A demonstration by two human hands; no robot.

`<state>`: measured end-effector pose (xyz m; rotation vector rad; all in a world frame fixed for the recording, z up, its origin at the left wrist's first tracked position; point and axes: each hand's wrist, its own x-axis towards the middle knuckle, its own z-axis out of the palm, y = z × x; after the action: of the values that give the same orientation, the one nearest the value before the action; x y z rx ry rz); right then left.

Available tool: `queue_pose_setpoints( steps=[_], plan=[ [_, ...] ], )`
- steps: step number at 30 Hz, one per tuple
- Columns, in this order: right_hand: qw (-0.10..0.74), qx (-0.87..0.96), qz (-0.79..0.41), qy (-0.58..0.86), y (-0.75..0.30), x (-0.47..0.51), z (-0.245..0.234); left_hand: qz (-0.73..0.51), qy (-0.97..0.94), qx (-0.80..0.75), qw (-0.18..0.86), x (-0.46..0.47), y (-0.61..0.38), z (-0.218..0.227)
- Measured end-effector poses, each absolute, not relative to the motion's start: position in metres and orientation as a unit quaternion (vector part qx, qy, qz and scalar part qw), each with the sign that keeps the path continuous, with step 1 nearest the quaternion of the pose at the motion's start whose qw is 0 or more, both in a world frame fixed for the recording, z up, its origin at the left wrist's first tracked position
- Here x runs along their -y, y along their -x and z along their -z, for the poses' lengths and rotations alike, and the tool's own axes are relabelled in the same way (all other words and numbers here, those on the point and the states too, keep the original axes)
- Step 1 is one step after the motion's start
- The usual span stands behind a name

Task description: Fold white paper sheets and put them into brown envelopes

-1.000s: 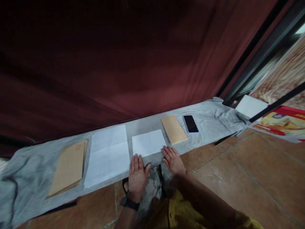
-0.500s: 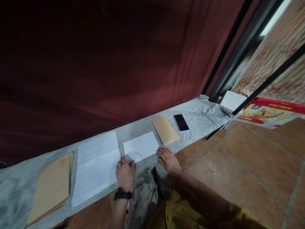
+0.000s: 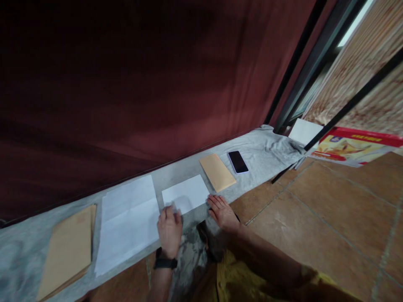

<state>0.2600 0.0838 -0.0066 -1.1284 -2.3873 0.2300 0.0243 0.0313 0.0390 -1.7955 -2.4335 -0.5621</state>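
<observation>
A small folded white sheet (image 3: pixel 189 192) lies on a grey cloth (image 3: pixel 264 147) spread along the floor. My left hand (image 3: pixel 170 228) is closed on the sheet's near left corner and has it lifted and curled over. My right hand (image 3: pixel 222 211) rests flat with fingers spread at the sheet's near right corner. Left of my left hand lies a larger stack of white paper (image 3: pixel 127 222).
A tan envelope (image 3: pixel 217 172) and a dark phone (image 3: pixel 238 162) lie right of the small sheet. More tan envelopes (image 3: pixel 67 251) sit at far left. A dark red curtain (image 3: pixel 141 84) hangs behind. White paper (image 3: pixel 304 131) and a red printed box (image 3: pixel 355 147) are at right.
My left hand went from lying flat near the sheet to pinching its near left corner and lifting it over. My right hand stayed put. The view shifted to the right.
</observation>
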Motion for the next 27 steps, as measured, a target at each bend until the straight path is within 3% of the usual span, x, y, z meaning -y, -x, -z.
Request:
queue_pose_setpoints(
  steps=[3,10,27],
  plan=[
    [0.243,0.874,-0.085,0.412,-0.26,-0.083,0.006,0.238,0.683,0.69,0.03,-0.022,-0.042,-0.023],
    [0.229,0.888,-0.087,0.389,-0.234,-0.077,-0.002,0.186,0.717,0.671,0.027,-0.01,-0.054,0.005],
    [0.223,0.882,-0.057,0.411,-0.258,-0.083,0.009,0.159,0.638,0.754,-0.006,0.012,-0.026,-0.011]
  ],
)
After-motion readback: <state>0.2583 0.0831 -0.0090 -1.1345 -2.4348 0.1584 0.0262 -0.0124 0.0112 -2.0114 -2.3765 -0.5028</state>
